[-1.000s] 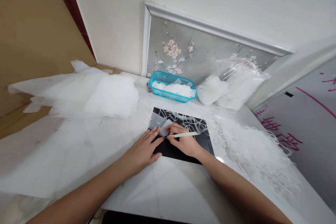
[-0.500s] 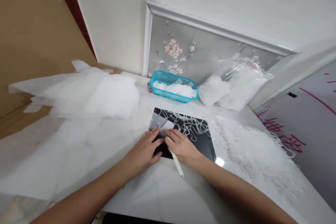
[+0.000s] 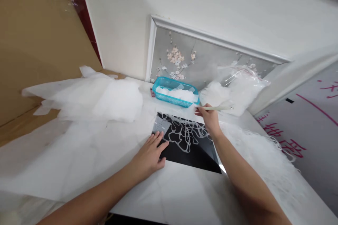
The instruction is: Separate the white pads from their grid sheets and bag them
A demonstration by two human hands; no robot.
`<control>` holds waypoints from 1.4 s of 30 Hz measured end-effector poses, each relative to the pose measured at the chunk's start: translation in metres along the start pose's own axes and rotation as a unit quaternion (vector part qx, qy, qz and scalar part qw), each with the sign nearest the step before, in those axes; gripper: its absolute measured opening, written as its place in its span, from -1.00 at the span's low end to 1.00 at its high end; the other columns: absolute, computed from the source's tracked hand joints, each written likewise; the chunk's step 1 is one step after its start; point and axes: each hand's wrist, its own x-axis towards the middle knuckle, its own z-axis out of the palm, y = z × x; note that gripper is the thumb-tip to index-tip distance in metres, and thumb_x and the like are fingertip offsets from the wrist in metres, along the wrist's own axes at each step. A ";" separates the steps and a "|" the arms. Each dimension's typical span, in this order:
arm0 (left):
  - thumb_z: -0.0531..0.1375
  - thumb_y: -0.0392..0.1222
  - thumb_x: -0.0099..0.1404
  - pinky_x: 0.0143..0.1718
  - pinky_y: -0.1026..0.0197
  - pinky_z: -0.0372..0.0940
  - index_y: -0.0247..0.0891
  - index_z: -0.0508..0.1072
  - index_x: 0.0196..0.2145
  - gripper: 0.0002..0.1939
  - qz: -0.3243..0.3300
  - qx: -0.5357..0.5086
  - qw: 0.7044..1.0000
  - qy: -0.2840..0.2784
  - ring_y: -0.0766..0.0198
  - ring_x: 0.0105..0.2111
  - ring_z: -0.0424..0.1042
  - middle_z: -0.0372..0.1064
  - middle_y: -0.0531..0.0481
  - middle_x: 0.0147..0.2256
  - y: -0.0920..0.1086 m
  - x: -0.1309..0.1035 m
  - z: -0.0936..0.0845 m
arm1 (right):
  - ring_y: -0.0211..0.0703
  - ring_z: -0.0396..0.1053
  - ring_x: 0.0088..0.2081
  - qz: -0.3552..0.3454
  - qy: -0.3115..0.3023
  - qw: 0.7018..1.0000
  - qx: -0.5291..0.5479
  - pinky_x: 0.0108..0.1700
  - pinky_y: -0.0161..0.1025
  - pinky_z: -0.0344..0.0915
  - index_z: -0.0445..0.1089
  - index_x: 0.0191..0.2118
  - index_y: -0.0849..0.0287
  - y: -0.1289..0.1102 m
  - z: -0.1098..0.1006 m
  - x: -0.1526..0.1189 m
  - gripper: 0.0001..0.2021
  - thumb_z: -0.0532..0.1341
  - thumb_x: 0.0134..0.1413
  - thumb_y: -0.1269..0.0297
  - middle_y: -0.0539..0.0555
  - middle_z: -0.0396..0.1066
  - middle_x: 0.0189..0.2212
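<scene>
The right hand (image 3: 210,116), which half a second ago worked beside the left hand (image 3: 151,150) over the black mat (image 3: 194,163), has moved out past the mat's far edge. It is now near the right end of the blue basket (image 3: 173,100), a small white piece (image 3: 194,108) at its fingertips. The pale pen-like tool (image 3: 221,108), which pointed toward the bench's (image 3: 161,191) near edge, now points right. On the mat, the white strips (image 3: 182,137) show farther toward the middle.

The basket stands at the bench's far edge (close against the wall) and holds a heap of white pieces (image 3: 179,94) with a few flat translucent ones. Right of it, a clear bag (image 3: 241,91) bulges with white material.

The right hand's grip is closed around the tool and pinches the white piece, its forearm reaching up from the bench's near right. The left hand lies palm down, fingers spread, its grip clasping nothing, fingertips on the grey sheet (image 3: 160,126) at the mat's far left corner.
</scene>
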 end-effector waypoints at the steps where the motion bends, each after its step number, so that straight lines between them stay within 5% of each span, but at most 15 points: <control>1: 0.18 -0.23 0.19 0.28 -0.16 -0.09 -0.30 0.29 0.19 -0.41 0.000 0.003 1.000 -0.003 -0.12 0.32 -0.15 -0.14 -0.28 0.32 0.004 0.000 0.000 | -0.13 0.43 -0.37 -0.039 0.012 0.998 -0.043 -0.29 -0.14 0.44 0.20 -0.48 0.19 -0.002 0.002 -0.004 -0.68 0.26 0.00 0.06 0.07 0.42 -0.46; 4: 0.19 -0.20 0.19 0.30 -0.12 -0.10 -0.36 0.24 0.23 -0.36 0.015 0.002 0.999 -0.034 -0.09 0.32 -0.14 -0.08 -0.28 0.31 0.016 -0.004 -0.005 | -0.11 0.42 -0.29 -0.171 -0.049 0.968 -0.178 -0.20 -0.13 0.39 0.28 -0.38 0.18 -0.008 0.020 -0.035 -0.77 0.13 0.20 0.13 0.13 0.46 -0.29; 8: 0.16 -0.17 0.24 0.30 -0.02 -0.05 -0.37 0.14 0.27 -0.33 0.021 -0.013 0.999 -0.023 0.03 0.30 -0.02 -0.02 -0.24 0.30 0.017 -0.013 -0.009 | -0.11 0.40 -0.17 -0.264 -0.261 0.901 -0.227 -0.09 -0.15 0.33 0.37 -0.18 0.15 -0.013 0.049 -0.085 -0.83 0.05 0.28 0.28 0.13 0.44 -0.18; 12: 0.17 -0.16 0.27 0.30 -0.09 -0.08 -0.29 0.21 0.24 -0.41 -0.014 0.010 0.999 0.038 -0.01 0.31 -0.06 -0.07 -0.24 0.31 -0.002 -0.018 -0.005 | -0.14 0.39 -0.12 -0.213 -0.355 0.890 -0.191 -0.08 -0.16 0.32 0.37 -0.18 0.13 -0.014 0.051 -0.101 -0.85 0.06 0.28 0.32 0.09 0.43 -0.16; 18: 0.16 -0.01 0.32 0.28 -0.09 -0.06 -0.15 0.22 0.25 -0.42 -0.013 0.040 0.999 0.019 -0.02 0.32 -0.11 -0.12 -0.19 0.33 -0.015 -0.015 -0.003 | -0.11 0.35 -0.01 -0.153 -0.426 0.882 -0.132 0.05 -0.10 0.28 0.21 -0.45 0.16 -0.023 0.042 -0.092 -0.81 0.12 0.21 0.35 0.09 0.40 -0.09; 33: 0.22 -0.08 0.28 0.27 -0.14 -0.09 -0.14 0.28 0.23 -0.43 -0.015 0.044 0.999 -0.003 -0.12 0.32 -0.11 -0.08 -0.28 0.31 -0.010 -0.012 -0.008 | -0.16 0.30 0.04 -0.234 -0.473 0.830 -0.182 0.10 -0.15 0.27 0.29 -0.39 0.17 -0.023 0.039 -0.084 -0.87 0.14 0.21 0.40 0.07 0.33 -0.01; 40: 0.24 -0.11 0.25 0.25 -0.14 -0.05 -0.14 0.26 0.23 -0.40 0.014 0.064 0.998 0.025 -0.11 0.31 -0.10 -0.16 -0.29 0.33 -0.011 -0.012 -0.004 | 0.01 0.24 0.07 -0.457 -0.457 0.684 -0.337 0.08 -0.01 0.29 0.31 -0.24 0.22 -0.013 0.038 -0.090 -0.90 0.06 0.28 0.39 0.19 0.29 0.10; 42: 0.26 -0.14 0.23 0.25 -0.14 -0.04 -0.13 0.26 0.22 -0.39 0.014 0.058 0.997 0.038 -0.11 0.31 -0.10 -0.16 -0.27 0.33 -0.012 -0.012 -0.002 | 0.08 0.23 0.09 -0.491 -0.424 0.668 -0.365 0.07 0.03 0.30 0.32 -0.24 0.24 -0.009 0.038 -0.094 -0.87 0.05 0.29 0.39 0.22 0.29 0.11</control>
